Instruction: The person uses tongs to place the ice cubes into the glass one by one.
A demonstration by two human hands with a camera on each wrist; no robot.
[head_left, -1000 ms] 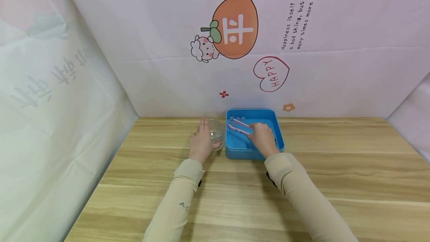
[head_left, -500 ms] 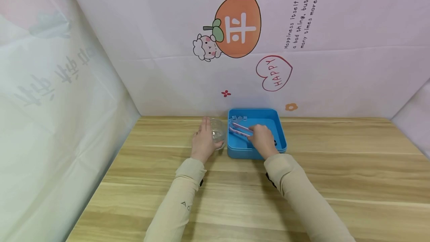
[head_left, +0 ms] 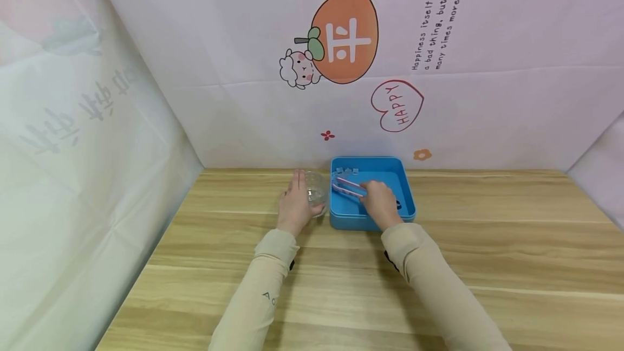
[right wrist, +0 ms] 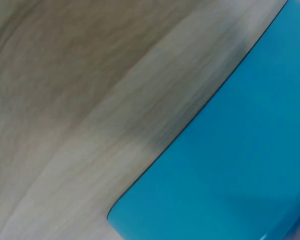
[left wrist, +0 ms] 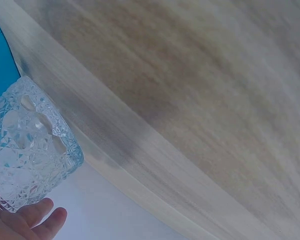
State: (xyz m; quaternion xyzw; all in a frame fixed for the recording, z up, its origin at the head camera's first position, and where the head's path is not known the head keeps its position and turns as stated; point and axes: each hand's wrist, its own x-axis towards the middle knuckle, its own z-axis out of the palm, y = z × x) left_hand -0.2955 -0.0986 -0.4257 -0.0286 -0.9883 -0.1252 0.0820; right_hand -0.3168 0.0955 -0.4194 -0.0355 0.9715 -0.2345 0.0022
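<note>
My left hand (head_left: 295,206) holds a clear glass cup (head_left: 316,189) standing on the table, its thumb on the near side and fingers along the left. Cut diamond facets cover the cup (left wrist: 30,145) in the left wrist view. Directly to its right sits an open blue box (head_left: 356,222). Pink tongs (head_left: 350,192) are gripped in my right hand (head_left: 381,202), which reaches over the box. Their tips lie at the box's left inner side, beside several small clear cubes (head_left: 348,171). Whether a cube is between the tips is too small to tell.
A small black thing (head_left: 398,205) shows inside the box near its right side. The wood-grain table (head_left: 487,232) extends to both sides and toward me. White printed cloth (head_left: 253,118) rises right behind the cup and box, with another sheet at the left.
The tongs' tips have shifted slightly toward me and to the left within the box. My left hand stays on the cup. The head view has moved a little.
</note>
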